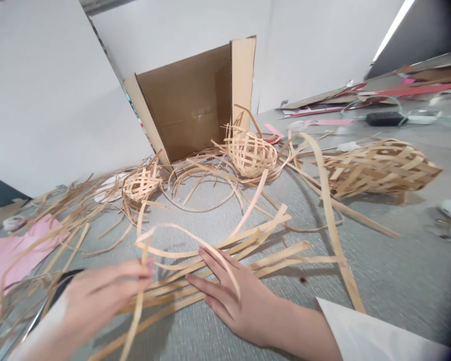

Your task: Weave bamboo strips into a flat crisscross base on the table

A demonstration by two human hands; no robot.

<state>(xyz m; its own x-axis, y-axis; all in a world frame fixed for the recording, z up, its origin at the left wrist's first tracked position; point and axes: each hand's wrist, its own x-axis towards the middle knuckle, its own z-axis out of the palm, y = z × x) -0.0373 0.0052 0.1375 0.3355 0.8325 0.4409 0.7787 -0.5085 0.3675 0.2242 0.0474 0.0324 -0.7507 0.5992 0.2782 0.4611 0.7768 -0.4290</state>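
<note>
My left hand [101,290], partly blurred, pinches a narrow bamboo strip [137,313] that stands across several others. Flat on the table, with fingers spread, my right hand [240,296] presses on a row of bamboo strips [180,290] running side by side from lower left to upper right. One pale strip [195,236] curls over the back of that hand. A long wide strip [328,215] arches down at the right of the row.
An open cardboard box [195,105] stands at the back. Woven bamboo pieces lie around: a small one [141,184], a rounder one [250,153] and a long one [383,168]. Loose strips and pink paper [20,245] cover the left. A dark device [385,119] lies right.
</note>
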